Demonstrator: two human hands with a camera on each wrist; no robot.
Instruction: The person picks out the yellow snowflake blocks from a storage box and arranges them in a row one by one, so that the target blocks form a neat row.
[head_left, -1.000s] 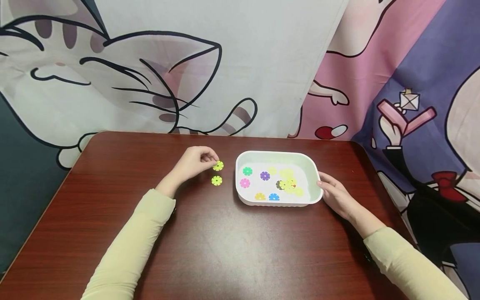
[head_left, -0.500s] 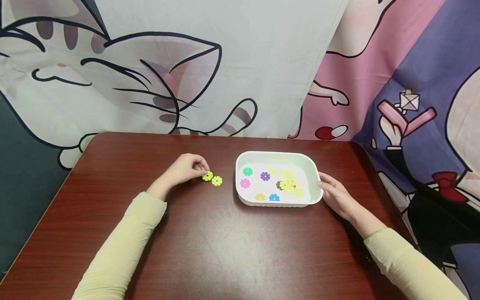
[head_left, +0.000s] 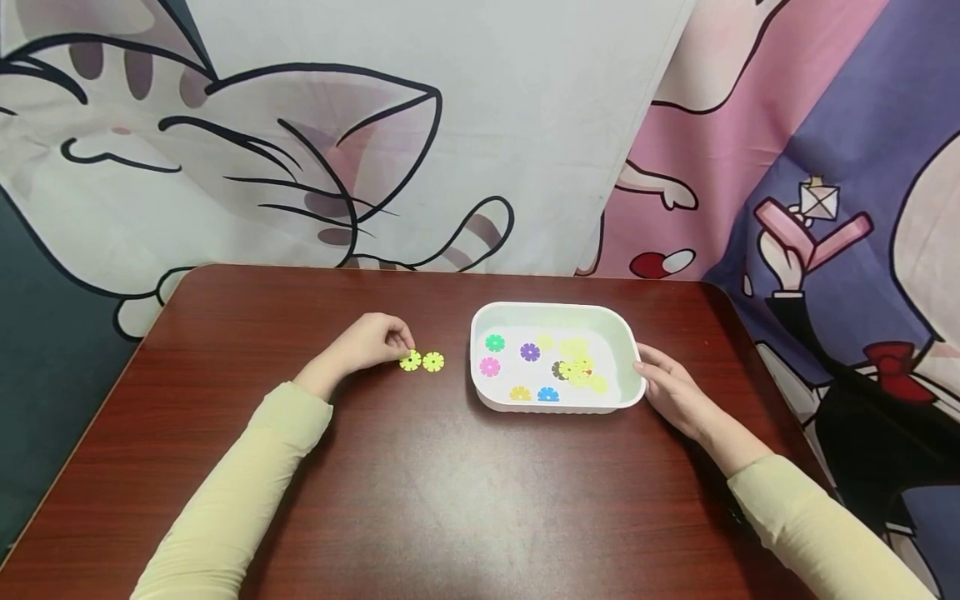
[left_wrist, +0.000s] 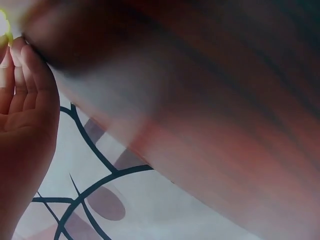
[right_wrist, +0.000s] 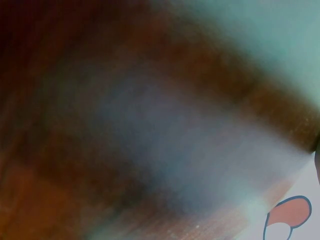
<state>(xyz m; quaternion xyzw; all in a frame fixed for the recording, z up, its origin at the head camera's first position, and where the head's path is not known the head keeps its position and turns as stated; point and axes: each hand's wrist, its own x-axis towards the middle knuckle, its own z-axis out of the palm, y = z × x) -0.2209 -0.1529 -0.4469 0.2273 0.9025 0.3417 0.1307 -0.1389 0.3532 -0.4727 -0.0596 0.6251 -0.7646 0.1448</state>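
On the left of the table my left hand (head_left: 372, 340) pinches a yellow flower-shaped plastic disc (head_left: 410, 361) between thumb and fingertips. A matching yellow disc (head_left: 433, 362) lies right beside it, to the right. In the left wrist view the fingers (left_wrist: 30, 82) reach the upper left corner, where a bit of bright yellow disc (left_wrist: 4, 25) shows. My right hand (head_left: 675, 392) grips the right end of a white plastic tray (head_left: 551, 407), thumb at the rim and fingers behind the outer wall. The right wrist view is mostly blur and does not show the grip.
Inside the tray lie more flower discs: a green one (head_left: 495, 342), a pink one (head_left: 490, 367), a purple one (head_left: 529, 352), a blue one (head_left: 548, 394) and a yellow cluster (head_left: 577, 371). Behind the brown table (head_left: 450, 500) hangs a cartoon-printed cloth (head_left: 525, 125).
My left hand has brought its yellow disc left and toward me, from behind the other yellow disc to its left side. The right hand and tray have stayed put.
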